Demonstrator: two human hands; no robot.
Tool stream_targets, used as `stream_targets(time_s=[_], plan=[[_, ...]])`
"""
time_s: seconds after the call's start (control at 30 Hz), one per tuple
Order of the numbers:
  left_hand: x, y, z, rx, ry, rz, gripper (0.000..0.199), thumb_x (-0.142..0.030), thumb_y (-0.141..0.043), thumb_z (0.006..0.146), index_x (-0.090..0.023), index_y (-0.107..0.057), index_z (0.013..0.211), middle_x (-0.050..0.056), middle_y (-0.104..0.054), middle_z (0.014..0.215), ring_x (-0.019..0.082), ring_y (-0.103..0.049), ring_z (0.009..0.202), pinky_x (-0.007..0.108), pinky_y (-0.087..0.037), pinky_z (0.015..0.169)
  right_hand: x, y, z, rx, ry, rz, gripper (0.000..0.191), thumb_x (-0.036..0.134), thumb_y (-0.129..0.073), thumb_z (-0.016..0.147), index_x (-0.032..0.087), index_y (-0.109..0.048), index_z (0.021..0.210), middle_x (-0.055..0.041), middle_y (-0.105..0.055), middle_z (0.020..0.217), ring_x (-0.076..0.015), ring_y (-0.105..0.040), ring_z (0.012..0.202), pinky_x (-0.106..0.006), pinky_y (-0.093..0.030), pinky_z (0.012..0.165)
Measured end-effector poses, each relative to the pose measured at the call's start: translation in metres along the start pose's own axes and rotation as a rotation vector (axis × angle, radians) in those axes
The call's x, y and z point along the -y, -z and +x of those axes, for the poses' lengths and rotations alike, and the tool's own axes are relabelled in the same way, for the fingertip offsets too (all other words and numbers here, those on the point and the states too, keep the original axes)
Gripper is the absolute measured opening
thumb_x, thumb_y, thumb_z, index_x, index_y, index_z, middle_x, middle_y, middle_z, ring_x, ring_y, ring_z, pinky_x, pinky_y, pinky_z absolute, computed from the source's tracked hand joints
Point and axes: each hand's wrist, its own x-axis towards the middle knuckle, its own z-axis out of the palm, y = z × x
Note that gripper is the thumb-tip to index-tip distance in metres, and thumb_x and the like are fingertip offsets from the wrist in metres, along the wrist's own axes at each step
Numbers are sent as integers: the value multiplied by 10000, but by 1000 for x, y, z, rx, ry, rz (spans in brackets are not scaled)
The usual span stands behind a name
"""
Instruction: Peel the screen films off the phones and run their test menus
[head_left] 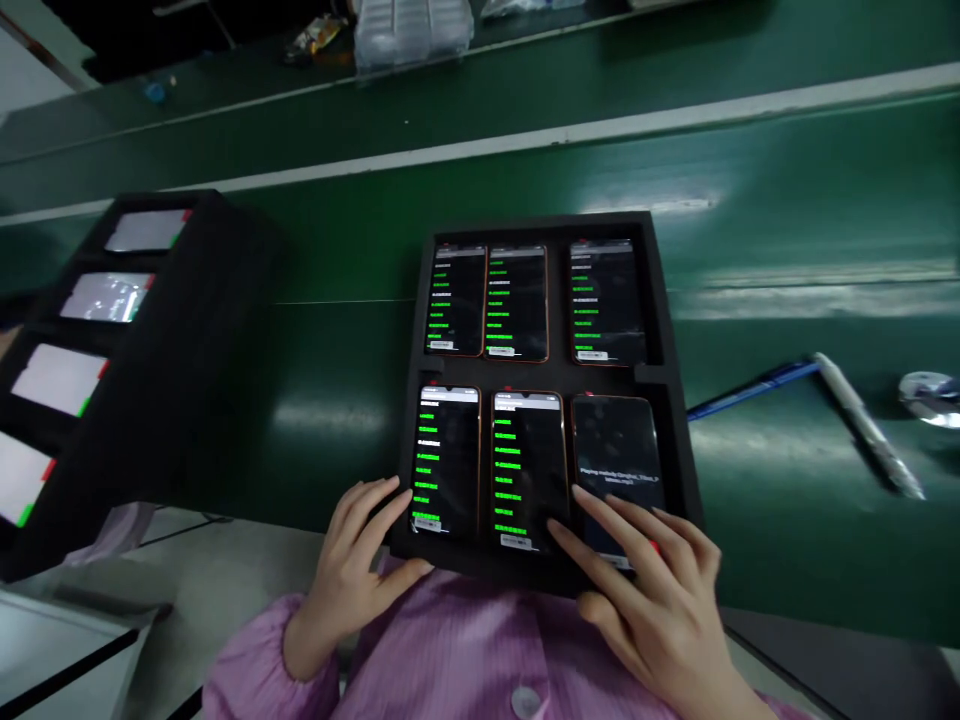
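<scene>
A black foam tray (679, 440) with several smartphones in two rows lies in front of me. My left hand (367, 545) rests at its near left corner, fingers apart, beside the front-left phone (448, 460). My right hand (649, 580) is spread over the near right part, holding nothing. Its index fingertip is at the lower right edge of the front-middle phone (529, 470), whose screen lists green lines. Another fingertip is by the left edge of the front-right phone (616, 440), which shows white text on black; the hand partly covers it. The back-row phones (517, 300) also display green and white lines.
A second black foam tray (187, 320) with several white-screened phones stands at the left. A blue pen (754, 390) and a white pen (870, 425) lie right of my tray on the green table (810, 540). Clear plastic trays (412, 35) sit at the back.
</scene>
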Motion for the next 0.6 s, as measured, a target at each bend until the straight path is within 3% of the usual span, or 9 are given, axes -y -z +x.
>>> stream_targets(time_s=[0.1, 0.43, 0.6], plan=[[-1, 3, 2, 12, -11, 22, 560, -490, -629, 1031, -216, -527, 1508, 142, -611, 1432, 294, -569, 1343, 480, -471, 1172, -5, 1, -6, -40, 48, 38, 420, 411, -372, 1118, 193, -714, 1226, -179, -664, 1319, -314, -600, 1153, -515, -411, 942], [-8, 5, 0, 47, -49, 105, 515, -524, -582, 1047, -173, -611, 1422, 178, -557, 1481, 320, -547, 1351, 509, -428, 1181, -10, 0, -14, -24, 1, 161, 321, 150, -441, 1032, 169, -708, 1210, -175, -643, 1311, -318, -609, 1142, -509, -459, 932], [-5, 2, -2, 94, -88, 165, 574, -542, -521, 1068, -192, -544, 1523, 182, -505, 1511, 324, -512, 1376, 514, -347, 1227, -21, 8, -7, -56, -29, 168, 545, 118, -441, 1009, 272, -598, 1508, -147, -645, 1328, -325, -617, 1136, -515, -480, 912]])
